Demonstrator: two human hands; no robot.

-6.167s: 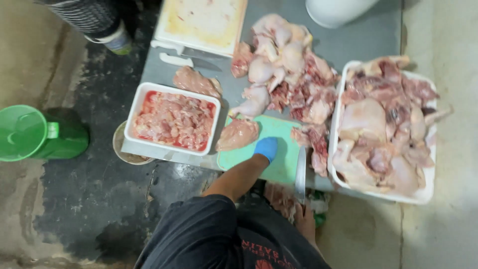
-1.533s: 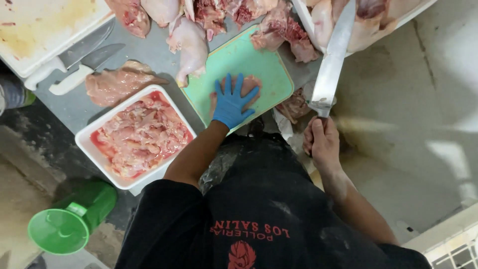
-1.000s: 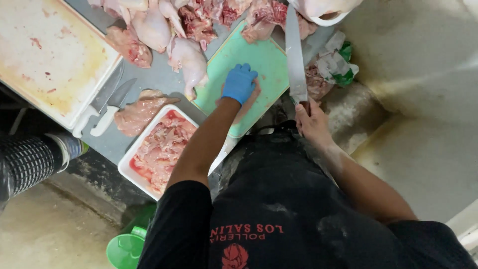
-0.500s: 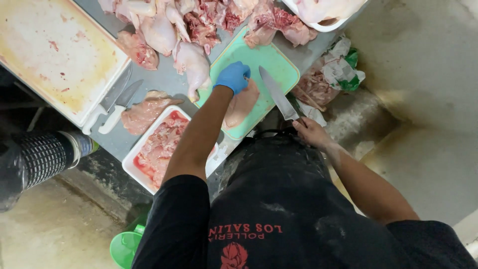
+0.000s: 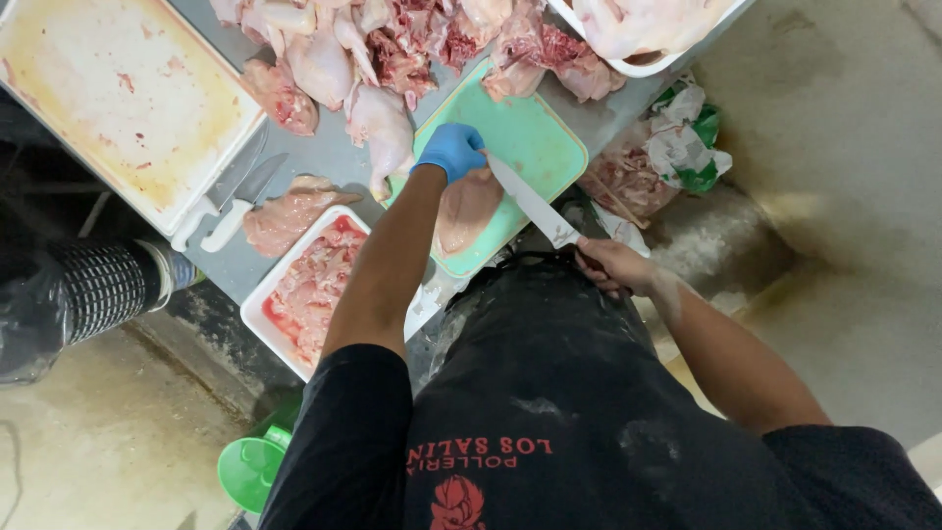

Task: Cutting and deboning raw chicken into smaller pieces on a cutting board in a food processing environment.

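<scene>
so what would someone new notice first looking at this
Probably the left hand in a bright blue glove, pressing a pale chicken piece onto the green cutting board mid-frame, while the bare right hand slices into it with a long knife. Behind the board, a big heap of raw chicken fills the top of the grey table.

Poultry butchering station, commercial kitchen or meat shop.
Grey metal worktop (image 5: pixel 339 162) piled with raw chicken pieces (image 5: pixel 392 39), white trays (image 5: pixel 263 312) of cut meat, green cutting board (image 5: pixel 530 147), large stained white board (image 5: pixel 118 98), spare knives (image 5: pixel 235 201) lying out. Bare concrete floor (image 5: pixel 863 196), green bucket (image 5: pixel 250 471) below. Worker in black apron (image 5: pixel 549 393), one blue glove (image 5: pixel 451 149). Volume of meat says trade, not home.
</scene>
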